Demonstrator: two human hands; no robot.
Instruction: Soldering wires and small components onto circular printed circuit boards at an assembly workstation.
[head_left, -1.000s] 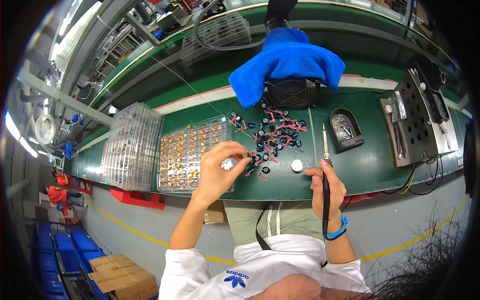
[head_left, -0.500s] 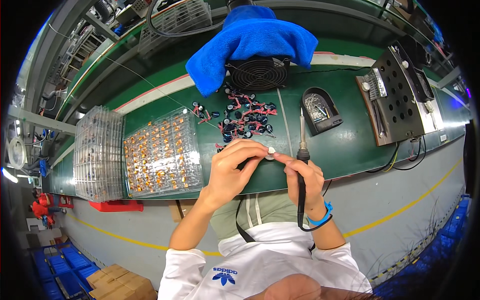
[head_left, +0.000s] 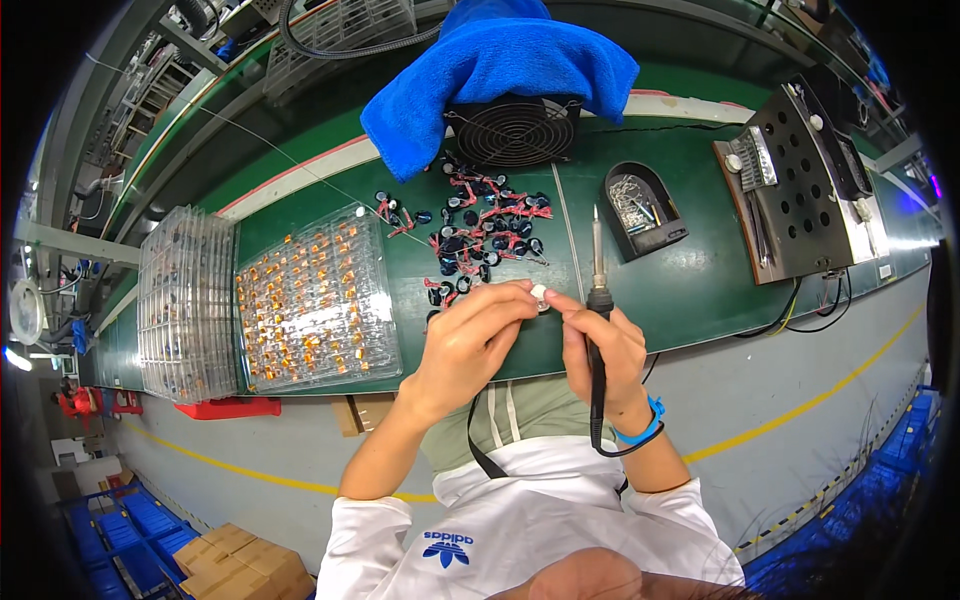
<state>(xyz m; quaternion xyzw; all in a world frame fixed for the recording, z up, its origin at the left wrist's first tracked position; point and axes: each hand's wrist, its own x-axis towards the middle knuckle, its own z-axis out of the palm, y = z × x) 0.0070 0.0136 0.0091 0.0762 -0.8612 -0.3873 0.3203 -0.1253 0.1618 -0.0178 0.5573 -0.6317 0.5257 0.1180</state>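
My left hand [head_left: 468, 340] and my right hand [head_left: 603, 345] meet over the front of the green bench [head_left: 690, 280]. Both pinch a small white round part [head_left: 539, 296] between their fingertips. My right hand also grips a black soldering iron [head_left: 597, 300], its metal tip pointing away from me and its cable running back under my wrist. Just beyond my fingers lies a pile of small black parts with red wires [head_left: 475, 225].
A clear tray of orange parts [head_left: 315, 300] lies left of my hands, with a stack of clear trays [head_left: 185, 305] further left. A black fan [head_left: 513, 130] under a blue cloth [head_left: 500, 65] stands behind the pile. An iron stand [head_left: 642, 208] and a perforated metal box [head_left: 800, 185] sit right.
The view has shifted, so bench and hands sit higher and nearer. My two hands, apart a second ago, have come together on the white part at the bench's front.
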